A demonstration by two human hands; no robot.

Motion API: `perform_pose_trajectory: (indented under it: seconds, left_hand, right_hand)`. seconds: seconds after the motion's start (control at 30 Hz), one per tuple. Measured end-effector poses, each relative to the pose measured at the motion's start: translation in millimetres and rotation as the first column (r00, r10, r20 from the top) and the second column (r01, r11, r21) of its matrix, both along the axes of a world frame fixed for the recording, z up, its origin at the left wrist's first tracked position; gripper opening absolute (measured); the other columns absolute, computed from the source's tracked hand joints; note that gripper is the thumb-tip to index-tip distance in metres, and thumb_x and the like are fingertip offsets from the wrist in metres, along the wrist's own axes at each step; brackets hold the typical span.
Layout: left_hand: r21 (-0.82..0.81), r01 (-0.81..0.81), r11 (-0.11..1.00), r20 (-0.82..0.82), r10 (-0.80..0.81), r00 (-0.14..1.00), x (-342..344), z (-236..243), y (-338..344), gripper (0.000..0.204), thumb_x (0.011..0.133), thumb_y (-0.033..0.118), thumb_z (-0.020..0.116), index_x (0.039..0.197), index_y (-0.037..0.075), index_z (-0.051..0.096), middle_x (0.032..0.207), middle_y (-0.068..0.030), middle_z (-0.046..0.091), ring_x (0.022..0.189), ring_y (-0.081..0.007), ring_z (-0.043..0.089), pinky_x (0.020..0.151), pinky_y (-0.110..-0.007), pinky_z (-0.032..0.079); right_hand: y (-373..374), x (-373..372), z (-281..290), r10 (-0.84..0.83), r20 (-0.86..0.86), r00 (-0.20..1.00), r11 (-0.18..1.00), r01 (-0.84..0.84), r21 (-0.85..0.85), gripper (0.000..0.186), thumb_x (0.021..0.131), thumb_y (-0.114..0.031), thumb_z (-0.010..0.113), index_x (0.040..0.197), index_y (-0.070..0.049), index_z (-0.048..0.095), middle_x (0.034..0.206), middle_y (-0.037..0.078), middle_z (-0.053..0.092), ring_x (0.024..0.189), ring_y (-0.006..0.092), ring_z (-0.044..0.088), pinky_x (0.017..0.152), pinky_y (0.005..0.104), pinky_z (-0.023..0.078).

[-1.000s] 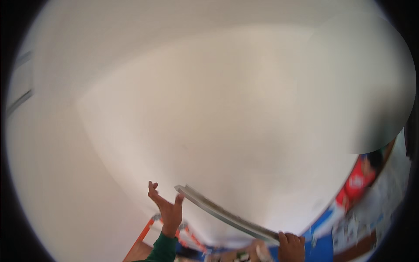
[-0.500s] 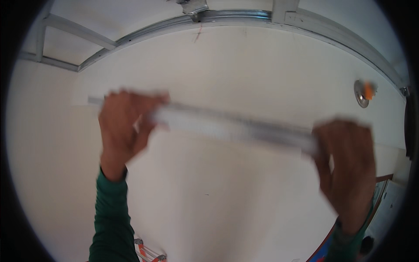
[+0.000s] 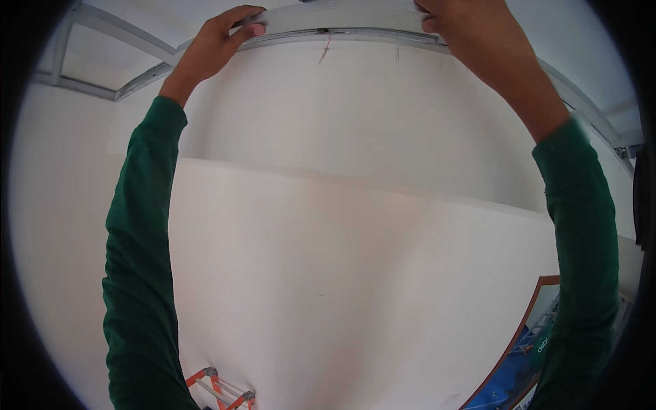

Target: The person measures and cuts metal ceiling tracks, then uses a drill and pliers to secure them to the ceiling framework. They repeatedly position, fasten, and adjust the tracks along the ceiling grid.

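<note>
Both arms, in green sleeves, are raised to the top of the view. A light grey metal channel (image 3: pixel 342 18) spans between my hands, held lengthwise just in front of the metal wall track (image 3: pixel 355 32). My left hand (image 3: pixel 222 37) pinches its left end between thumb and fingers. My right hand (image 3: pixel 471 34) is closed around its right end, with the fingertips partly cut off by the upper edge. Whether the channel touches the track, I cannot tell.
Grey ceiling framing (image 3: pixel 126 31) runs at the upper left. Below the track, a cream wall (image 3: pixel 342 273) carries a red and dark mark (image 3: pixel 325 51) and a ledge line. An orange ladder (image 3: pixel 222 391) stands at lower left. A brown-framed panel (image 3: pixel 529 335) is at lower right.
Both hands have lifted the metal channel from mid-wall height up to the ceiling framing. More of my forearms shows, and my right arm now covers the round metal wall fixture.
</note>
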State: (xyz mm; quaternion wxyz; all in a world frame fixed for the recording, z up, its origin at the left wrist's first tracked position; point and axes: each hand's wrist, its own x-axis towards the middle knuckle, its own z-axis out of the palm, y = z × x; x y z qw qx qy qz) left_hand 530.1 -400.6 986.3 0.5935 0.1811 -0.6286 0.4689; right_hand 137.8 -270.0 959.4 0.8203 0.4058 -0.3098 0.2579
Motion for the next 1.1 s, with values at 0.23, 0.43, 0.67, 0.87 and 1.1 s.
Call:
perform_pose_trajectory:
  seconds: [0.23,0.43,0.67,0.87,1.1]
  left_hand:
    - [-0.013,0.017,1.000,-0.015,-0.017,1.000,-15,7,-27,0.044,0.109,0.037,0.070,0.139,0.005,0.071,0.132,-0.0140,0.076,0.116,-0.0365,0.071,0.104,-0.045,0.055]
    - [-0.168,-0.084,0.982,0.009,0.087,0.996,-38,4,-20,0.051,0.105,0.047,0.072,0.136,0.006,0.072,0.122,-0.0166,0.078,0.105,-0.0385,0.072,0.098,-0.048,0.055]
    - [-0.092,-0.187,0.978,-0.095,0.178,0.979,-42,1,-10,0.057,0.103,0.054,0.070,0.134,0.006,0.071,0.114,-0.0187,0.078,0.092,-0.0384,0.071,0.091,-0.047,0.056]
    - [-0.034,-0.175,0.984,-0.120,0.170,0.978,-41,2,-6,0.054,0.105,0.053,0.068,0.132,0.006,0.069,0.117,-0.0182,0.077,0.088,-0.0356,0.068,0.090,-0.044,0.054]
    - [-0.059,-0.154,0.986,-0.088,0.148,0.985,-34,1,1,0.054,0.107,0.049,0.068,0.136,0.004,0.067,0.123,-0.0200,0.076,0.107,-0.0403,0.070,0.095,-0.045,0.054]
  right_hand:
    - [-57,-9,13,-0.005,-0.044,0.999,0.988,-0.002,-0.152,0.014,0.100,-0.011,0.073,0.112,-0.005,0.079,0.120,0.005,0.069,0.112,0.0245,0.067,0.092,0.0422,0.053]
    - [-51,-14,10,0.097,-0.027,0.995,0.994,-0.098,-0.055,0.018,0.101,-0.010,0.071,0.117,-0.003,0.075,0.119,0.011,0.068,0.110,0.0278,0.067,0.094,0.0436,0.054]
    - [-63,-39,-6,0.444,-0.076,0.893,0.892,-0.449,-0.054,0.025,0.101,-0.009,0.071,0.125,-0.003,0.070,0.119,0.014,0.067,0.106,0.0293,0.069,0.091,0.0427,0.056]
    - [-74,-94,-38,0.744,0.169,0.647,0.656,-0.755,0.001,0.040,0.099,-0.008,0.075,0.137,-0.004,0.060,0.114,0.016,0.068,0.098,0.0362,0.071,0.086,0.0467,0.058]
    - [-75,-95,-45,0.818,0.304,0.489,0.467,-0.872,0.148,0.038,0.104,-0.024,0.075,0.128,0.003,0.064,0.115,0.022,0.073,0.099,0.0366,0.075,0.088,0.0444,0.060]
